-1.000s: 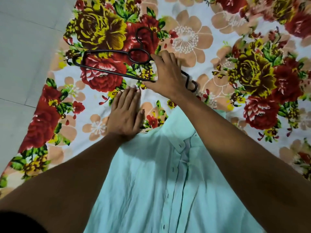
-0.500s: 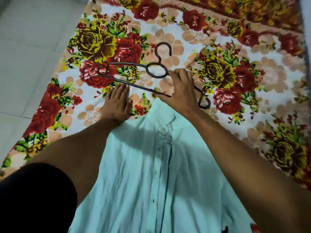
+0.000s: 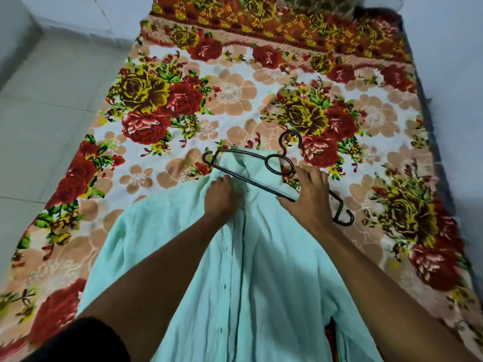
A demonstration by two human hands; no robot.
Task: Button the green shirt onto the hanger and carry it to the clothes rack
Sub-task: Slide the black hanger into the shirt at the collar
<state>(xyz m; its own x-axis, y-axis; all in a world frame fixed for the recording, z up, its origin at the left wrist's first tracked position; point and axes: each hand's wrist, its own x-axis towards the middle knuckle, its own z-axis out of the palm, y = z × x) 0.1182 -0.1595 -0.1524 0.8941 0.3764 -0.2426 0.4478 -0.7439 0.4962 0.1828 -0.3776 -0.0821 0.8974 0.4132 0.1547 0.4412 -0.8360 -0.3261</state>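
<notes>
A pale green shirt [image 3: 261, 270] lies front up on a flowered bedspread, its collar pointing away from me. A black hanger [image 3: 240, 176] lies tilted across the collar, hook end up toward the far right. My right hand [image 3: 308, 197] grips the hanger's lower bar near its right end. My left hand [image 3: 220, 195] rests on the shirt just below the collar, fingers curled into the cloth at the top of the button placket. Dark buttons run down the placket.
The flowered bedspread [image 3: 230, 100] covers a mattress on a pale tiled floor [image 3: 39, 126]. A white wall rises on the right. A dark blue edge runs along the mattress's right side.
My right hand has pulled the hanger down onto the shirt's collar. My left hand has moved from the bedspread onto the shirt below the collar. The view has pulled back.
</notes>
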